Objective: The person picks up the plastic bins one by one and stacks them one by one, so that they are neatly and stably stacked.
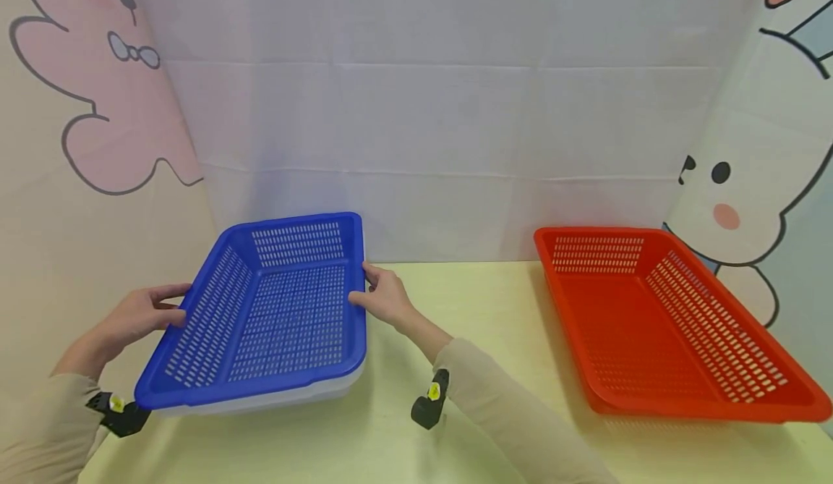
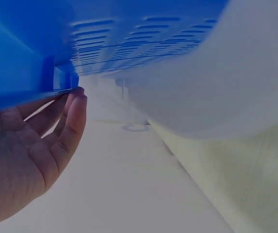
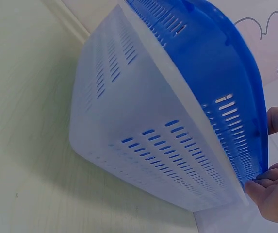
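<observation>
A blue plastic basket [image 1: 293, 325] with slotted walls sits inside a white slotted basket [image 3: 114, 107], at the left of the table. My left hand [image 1: 135, 317] grips the blue basket's left rim, fingertips [image 2: 78, 99] under its edge in the left wrist view. On the opposite side my right hand [image 1: 390, 297] pinches the right rim between thumb and fingers. In the right wrist view the blue basket is raised partly out of the white one, its upper walls showing above the white rim. Most of the white basket is hidden from the head view.
To the right stands a red slotted basket [image 1: 641, 325] on the pale yellow-green table [image 1: 455, 368]. White cloth [image 1: 429, 115] hangs behind the table, with cartoon-printed cloth at both sides. Each wrist wears a black device [image 1: 429, 401].
</observation>
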A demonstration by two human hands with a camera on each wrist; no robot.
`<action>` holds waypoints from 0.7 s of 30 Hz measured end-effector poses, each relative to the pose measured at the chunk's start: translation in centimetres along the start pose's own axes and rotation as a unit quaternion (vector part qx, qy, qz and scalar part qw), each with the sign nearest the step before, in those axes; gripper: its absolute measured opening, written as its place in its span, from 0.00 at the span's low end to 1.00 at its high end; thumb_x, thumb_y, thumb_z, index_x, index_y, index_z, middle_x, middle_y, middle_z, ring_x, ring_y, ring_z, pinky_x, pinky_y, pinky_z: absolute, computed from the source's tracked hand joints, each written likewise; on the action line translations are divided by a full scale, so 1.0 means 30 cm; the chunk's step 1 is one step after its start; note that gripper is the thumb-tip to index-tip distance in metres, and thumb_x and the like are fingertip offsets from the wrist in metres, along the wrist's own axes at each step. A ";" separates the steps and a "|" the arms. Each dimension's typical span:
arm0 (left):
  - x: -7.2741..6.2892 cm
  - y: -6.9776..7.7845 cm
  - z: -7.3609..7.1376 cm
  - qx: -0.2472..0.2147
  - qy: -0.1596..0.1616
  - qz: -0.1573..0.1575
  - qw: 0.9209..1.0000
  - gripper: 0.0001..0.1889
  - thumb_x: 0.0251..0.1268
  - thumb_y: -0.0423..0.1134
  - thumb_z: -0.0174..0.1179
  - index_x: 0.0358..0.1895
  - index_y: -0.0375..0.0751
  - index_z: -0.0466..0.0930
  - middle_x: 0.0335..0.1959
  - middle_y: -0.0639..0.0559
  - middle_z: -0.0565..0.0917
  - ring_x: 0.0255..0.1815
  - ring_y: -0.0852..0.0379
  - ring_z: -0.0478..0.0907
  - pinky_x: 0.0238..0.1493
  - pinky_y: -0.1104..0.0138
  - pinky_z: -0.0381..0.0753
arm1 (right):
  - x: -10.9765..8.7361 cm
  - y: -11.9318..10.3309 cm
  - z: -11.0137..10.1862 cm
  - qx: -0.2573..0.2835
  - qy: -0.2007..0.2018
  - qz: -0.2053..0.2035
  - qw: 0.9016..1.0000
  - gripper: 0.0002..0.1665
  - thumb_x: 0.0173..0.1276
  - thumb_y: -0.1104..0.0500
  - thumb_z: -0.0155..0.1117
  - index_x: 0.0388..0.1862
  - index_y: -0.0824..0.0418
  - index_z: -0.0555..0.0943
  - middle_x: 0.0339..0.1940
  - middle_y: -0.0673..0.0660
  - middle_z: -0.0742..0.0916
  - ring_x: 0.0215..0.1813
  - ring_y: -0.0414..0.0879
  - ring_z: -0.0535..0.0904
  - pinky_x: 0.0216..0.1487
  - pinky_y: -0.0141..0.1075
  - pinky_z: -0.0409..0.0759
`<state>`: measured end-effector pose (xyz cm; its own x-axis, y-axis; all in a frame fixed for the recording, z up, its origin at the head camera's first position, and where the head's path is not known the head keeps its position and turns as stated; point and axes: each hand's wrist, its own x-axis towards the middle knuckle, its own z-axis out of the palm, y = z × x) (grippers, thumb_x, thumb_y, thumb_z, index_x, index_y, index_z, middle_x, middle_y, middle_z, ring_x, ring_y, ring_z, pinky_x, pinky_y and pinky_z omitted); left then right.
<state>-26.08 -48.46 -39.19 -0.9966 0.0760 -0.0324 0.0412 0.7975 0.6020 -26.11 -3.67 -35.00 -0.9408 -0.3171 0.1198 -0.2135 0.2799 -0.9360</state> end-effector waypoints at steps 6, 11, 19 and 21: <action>0.014 -0.015 -0.007 -0.004 -0.009 -0.008 1.000 0.37 0.59 0.49 0.58 0.69 0.39 0.54 0.49 0.38 0.78 0.44 0.48 0.78 0.45 0.47 0.74 | 0.004 0.004 0.005 0.004 0.000 0.011 1.000 0.41 0.55 0.62 0.62 0.66 0.69 0.60 0.63 0.62 0.70 0.62 0.54 0.68 0.58 0.41 0.70; 0.004 0.007 -0.011 -0.008 -0.013 -0.013 1.000 0.37 0.59 0.48 0.57 0.69 0.38 0.53 0.49 0.37 0.78 0.45 0.46 0.78 0.45 0.45 0.73 | 0.007 0.012 0.010 0.012 0.001 0.018 1.000 0.41 0.55 0.62 0.62 0.67 0.68 0.59 0.64 0.62 0.70 0.63 0.53 0.67 0.58 0.40 0.69; -0.015 0.050 -0.019 -0.010 -0.008 -0.022 1.000 0.38 0.59 0.47 0.57 0.69 0.35 0.52 0.49 0.34 0.77 0.45 0.45 0.78 0.45 0.42 0.71 | 0.005 0.013 0.009 -0.002 0.001 0.009 1.000 0.41 0.54 0.62 0.62 0.67 0.68 0.60 0.64 0.62 0.70 0.62 0.54 0.68 0.58 0.41 0.69; -0.027 0.052 -0.034 0.002 -0.001 -0.012 1.000 0.38 0.60 0.49 0.57 0.68 0.35 0.52 0.50 0.33 0.77 0.45 0.47 0.78 0.46 0.41 0.71 | 0.005 0.013 0.001 -0.022 0.005 -0.004 1.000 0.41 0.54 0.61 0.63 0.67 0.67 0.61 0.64 0.61 0.70 0.63 0.55 0.68 0.59 0.41 0.69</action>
<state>-25.28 -47.88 -37.40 -0.9972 0.0577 -0.0486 0.0173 0.8015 0.5977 -26.34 -3.63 -35.36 -0.9412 -0.3114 0.1309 -0.2325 0.3160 -0.9198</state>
